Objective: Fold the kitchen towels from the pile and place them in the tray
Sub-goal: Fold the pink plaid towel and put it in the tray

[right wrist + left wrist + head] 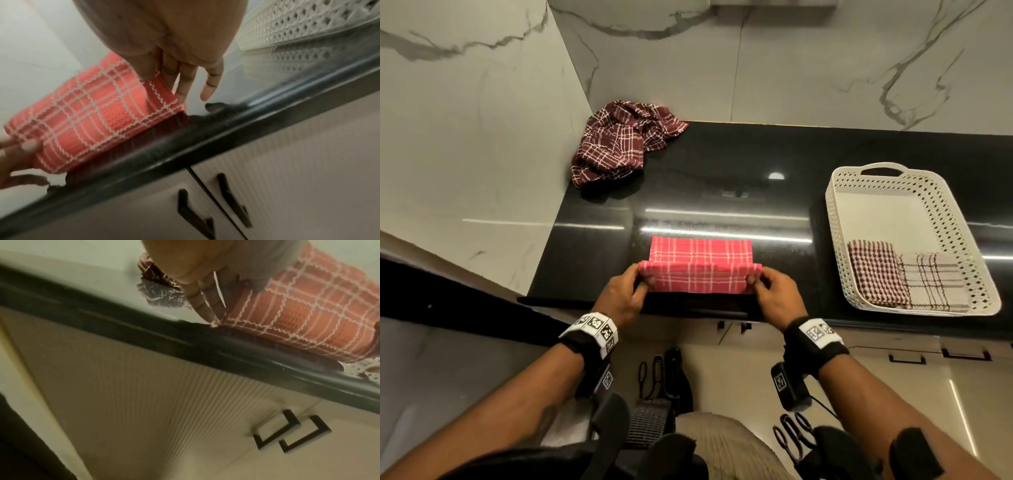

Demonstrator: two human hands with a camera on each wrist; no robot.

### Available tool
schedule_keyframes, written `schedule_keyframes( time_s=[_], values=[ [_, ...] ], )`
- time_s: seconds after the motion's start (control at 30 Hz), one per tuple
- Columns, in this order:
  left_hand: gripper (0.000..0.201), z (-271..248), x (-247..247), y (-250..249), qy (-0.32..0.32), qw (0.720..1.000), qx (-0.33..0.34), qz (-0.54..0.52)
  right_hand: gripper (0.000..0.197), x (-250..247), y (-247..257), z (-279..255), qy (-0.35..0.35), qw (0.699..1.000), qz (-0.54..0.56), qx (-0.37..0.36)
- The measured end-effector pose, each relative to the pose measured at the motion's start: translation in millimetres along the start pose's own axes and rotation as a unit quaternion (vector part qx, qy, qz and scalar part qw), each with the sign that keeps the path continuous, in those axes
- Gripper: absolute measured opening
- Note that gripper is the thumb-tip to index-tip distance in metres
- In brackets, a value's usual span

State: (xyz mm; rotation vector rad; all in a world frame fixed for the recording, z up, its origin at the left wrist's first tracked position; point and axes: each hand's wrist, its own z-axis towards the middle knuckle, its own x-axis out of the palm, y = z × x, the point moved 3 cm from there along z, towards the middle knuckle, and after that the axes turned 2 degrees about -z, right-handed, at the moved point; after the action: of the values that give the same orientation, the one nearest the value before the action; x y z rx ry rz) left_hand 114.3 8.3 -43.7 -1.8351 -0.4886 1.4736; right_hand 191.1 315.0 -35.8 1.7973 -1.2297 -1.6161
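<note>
A pink checked towel lies on the black counter near its front edge, its near part lifted and rolled over toward the far part. My left hand pinches the towel's near left corner. My right hand pinches the towel's near right corner between thumb and fingers. A crumpled maroon checked towel sits in the back left corner. The white perforated tray at the right holds two folded towels, a brown-checked one and a pale plaid one.
Marble walls close in the counter at the back and left. Below the counter's front edge are ribbed cabinet doors with black handles. Dark bare counter lies between the pink towel and the tray.
</note>
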Motion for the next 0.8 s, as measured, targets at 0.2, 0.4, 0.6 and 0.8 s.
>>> schedule_keyframes(
  time_s=[0.2, 0.4, 0.6, 0.8],
  values=[
    [0.029, 38.7, 15.4, -1.9, -0.011, 0.992, -0.095, 0.088, 0.024, 11.1, 3.4, 44.8, -0.035, 0.995, -0.056, 0.071],
    [0.034, 51.0, 20.2, -5.5, -0.013, 0.982, -0.108, 0.157, 0.027, 23.6, 9.1, 53.3, -0.047, 0.985, -0.134, 0.095],
    [0.039, 57.2, 20.9, -11.1, -0.006, 0.975, -0.135, 0.176, 0.029, 27.6, 12.9, 57.5, -0.037, 0.974, -0.204, 0.091],
    [0.039, 63.6, 17.9, -17.0, -0.01, 0.971, -0.174, 0.162, 0.024, 23.6, 15.0, 65.2, -0.074, 0.971, -0.183, 0.133]
  ],
)
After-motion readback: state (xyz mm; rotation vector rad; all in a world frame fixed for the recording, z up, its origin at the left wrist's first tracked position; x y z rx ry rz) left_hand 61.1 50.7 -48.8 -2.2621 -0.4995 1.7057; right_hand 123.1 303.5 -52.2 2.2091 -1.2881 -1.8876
